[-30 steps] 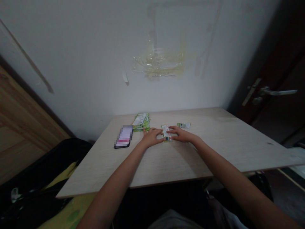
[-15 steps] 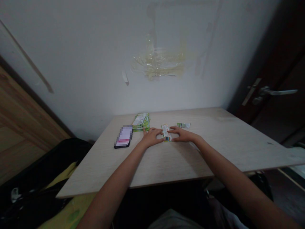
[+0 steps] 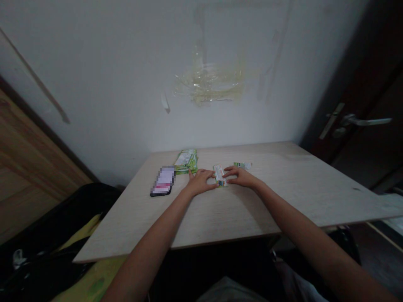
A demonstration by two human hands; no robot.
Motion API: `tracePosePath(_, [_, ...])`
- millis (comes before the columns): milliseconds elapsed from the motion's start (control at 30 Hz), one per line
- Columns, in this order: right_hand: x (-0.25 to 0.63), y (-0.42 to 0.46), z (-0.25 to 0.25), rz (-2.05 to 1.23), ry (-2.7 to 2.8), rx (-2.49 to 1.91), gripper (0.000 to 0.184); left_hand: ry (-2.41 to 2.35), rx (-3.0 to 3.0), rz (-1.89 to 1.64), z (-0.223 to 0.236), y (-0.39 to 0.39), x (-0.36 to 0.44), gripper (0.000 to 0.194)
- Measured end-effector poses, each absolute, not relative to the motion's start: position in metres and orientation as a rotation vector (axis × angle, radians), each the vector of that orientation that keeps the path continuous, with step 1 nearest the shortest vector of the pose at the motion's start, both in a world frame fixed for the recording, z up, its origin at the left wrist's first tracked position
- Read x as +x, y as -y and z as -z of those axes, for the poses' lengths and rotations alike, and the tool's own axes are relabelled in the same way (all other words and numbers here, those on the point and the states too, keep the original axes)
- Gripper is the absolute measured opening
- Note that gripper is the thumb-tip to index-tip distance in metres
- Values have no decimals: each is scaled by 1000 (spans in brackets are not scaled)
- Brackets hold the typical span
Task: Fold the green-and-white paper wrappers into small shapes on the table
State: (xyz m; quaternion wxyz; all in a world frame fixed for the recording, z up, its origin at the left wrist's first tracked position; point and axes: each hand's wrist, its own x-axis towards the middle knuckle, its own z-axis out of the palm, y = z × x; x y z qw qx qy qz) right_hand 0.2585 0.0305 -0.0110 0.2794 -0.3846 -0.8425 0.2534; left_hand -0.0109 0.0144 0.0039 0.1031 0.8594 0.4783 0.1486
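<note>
A small flat packet [image 3: 219, 173], white with coloured print and a dark blue patch at its near end, lies between my hands on the table. At its left edge, my left hand [image 3: 201, 181] holds it with thumb and forefinger, the other fingers spread outward. My right hand [image 3: 242, 177] has curved fingers and thumb on the right edge. Behind that hand is a narrow green and white wrapper strip [image 3: 242, 165]. Several green and white packets [image 3: 186, 160] are piled just beyond my left hand. The print is too small to read.
A phone [image 3: 163, 181] with a blurred screen lies left of my left hand. The pale wooden table [image 3: 217, 218] stands against a wall [image 3: 126, 84] with old tape on it. A dark door with a metal handle [image 3: 367, 121] is on the right.
My right hand has shifted slightly, its fingers more bent at the packet's edge. The left hand and the packet stay almost in place.
</note>
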Motion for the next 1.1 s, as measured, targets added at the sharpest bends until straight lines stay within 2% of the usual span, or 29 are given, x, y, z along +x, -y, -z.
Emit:
tracePosePath(100, [257, -28, 5, -711, 2245, -998, 23, -1405, 2537, -453, -4, -13, -10, 52])
tracePosePath(367, [255, -28, 4, -737, 2222, -1041, 29, -1428, 2540, -424, -4, -12, -11, 55])
tracePosePath(1100, [238, -44, 17, -349, 2200, -1221, 28, -1423, 2559, -437, 3, -16, -12, 56])
